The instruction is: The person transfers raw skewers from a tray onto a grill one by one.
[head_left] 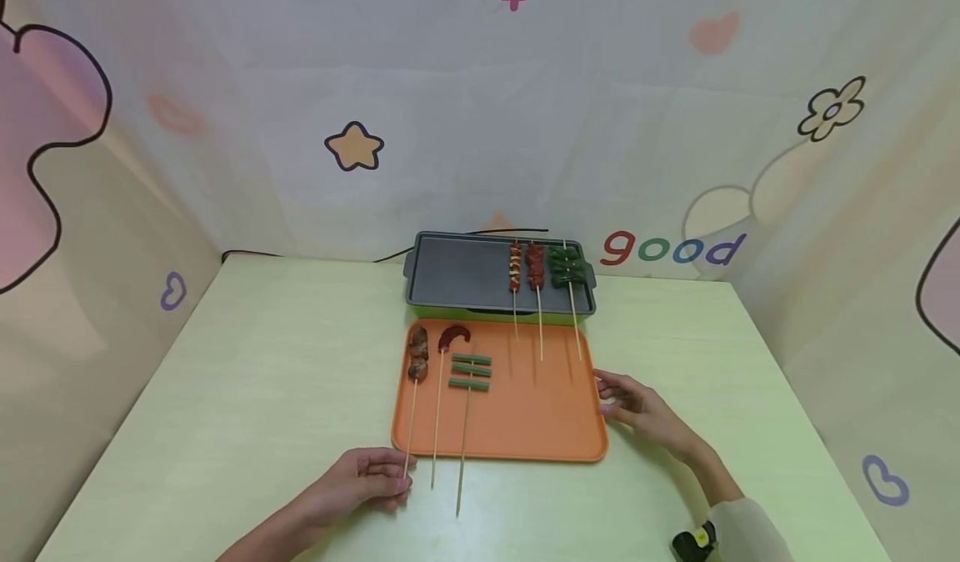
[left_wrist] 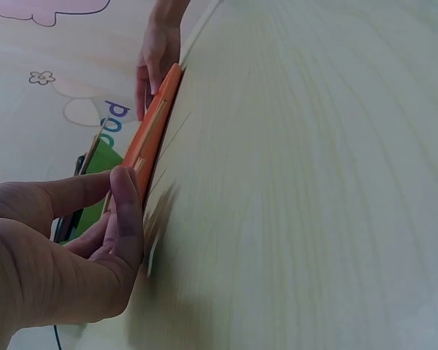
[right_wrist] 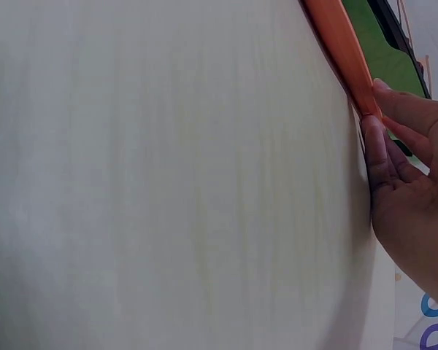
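Observation:
My left hand [head_left: 367, 480] pinches the lower stick of a skewer with brown, mushroom-like chunks [head_left: 417, 355] between thumb and fingers. That skewer lies over the left side of an orange tray [head_left: 532, 429]. Beside it are a skewer with a curved dark-red piece [head_left: 453, 335] and one with several green bean-like sticks [head_left: 471, 371], their handles reaching past the tray's front edge. At the tray's right edge my right hand [head_left: 648, 416] holds the rim, thumb and fingertips against it; the right wrist view shows these fingers [right_wrist: 405, 109] at the orange edge.
Behind the tray stands a green grill with a dark plate [head_left: 465, 270]. On its right side lie a red-and-yellow skewer [head_left: 515, 268], a red meat skewer [head_left: 535, 266] and a green leafy skewer [head_left: 567, 268], handles hanging over the tray. A black cord [head_left: 393, 255] runs along the back.

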Action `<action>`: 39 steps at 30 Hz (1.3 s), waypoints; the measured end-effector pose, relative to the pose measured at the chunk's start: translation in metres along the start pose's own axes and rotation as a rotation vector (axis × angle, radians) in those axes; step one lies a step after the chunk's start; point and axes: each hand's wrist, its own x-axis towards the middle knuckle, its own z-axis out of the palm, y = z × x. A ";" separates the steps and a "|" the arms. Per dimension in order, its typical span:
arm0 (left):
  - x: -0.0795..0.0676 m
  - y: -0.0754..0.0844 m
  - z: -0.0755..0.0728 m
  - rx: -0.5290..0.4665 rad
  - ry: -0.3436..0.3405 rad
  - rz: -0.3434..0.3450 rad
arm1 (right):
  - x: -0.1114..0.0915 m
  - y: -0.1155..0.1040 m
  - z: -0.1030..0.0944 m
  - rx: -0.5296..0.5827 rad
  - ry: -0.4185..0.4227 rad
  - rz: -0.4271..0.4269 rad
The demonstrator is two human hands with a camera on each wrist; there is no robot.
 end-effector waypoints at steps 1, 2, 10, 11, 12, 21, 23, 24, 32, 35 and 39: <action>0.000 0.000 0.001 0.004 0.010 0.001 | 0.000 0.000 0.000 0.002 0.000 -0.003; 0.000 0.000 0.001 0.007 0.018 0.000 | 0.001 0.000 0.000 0.004 -0.001 -0.006; -0.001 0.000 0.000 0.055 0.070 -0.043 | 0.002 0.002 0.001 -0.004 0.003 -0.028; -0.001 0.000 0.000 0.067 0.079 -0.051 | 0.002 0.002 0.002 -0.006 0.003 -0.029; -0.001 0.000 -0.001 0.080 0.087 -0.056 | 0.002 0.002 0.002 -0.008 0.002 -0.029; -0.007 0.000 -0.004 0.099 0.095 -0.052 | 0.003 0.003 0.003 -0.015 0.009 -0.041; -0.009 0.001 -0.005 0.101 0.106 -0.037 | 0.004 0.004 0.003 -0.016 0.010 -0.046; -0.010 0.002 -0.006 0.103 0.115 -0.032 | 0.004 0.004 0.003 -0.016 0.010 -0.050; -0.015 0.011 -0.010 0.085 0.269 -0.048 | 0.001 0.003 0.002 0.042 -0.009 -0.068; -0.014 0.013 -0.011 0.058 0.312 -0.025 | 0.001 0.002 0.003 0.041 -0.007 -0.062; -0.011 0.017 -0.010 0.038 0.369 0.027 | 0.001 0.001 0.003 0.036 0.000 -0.050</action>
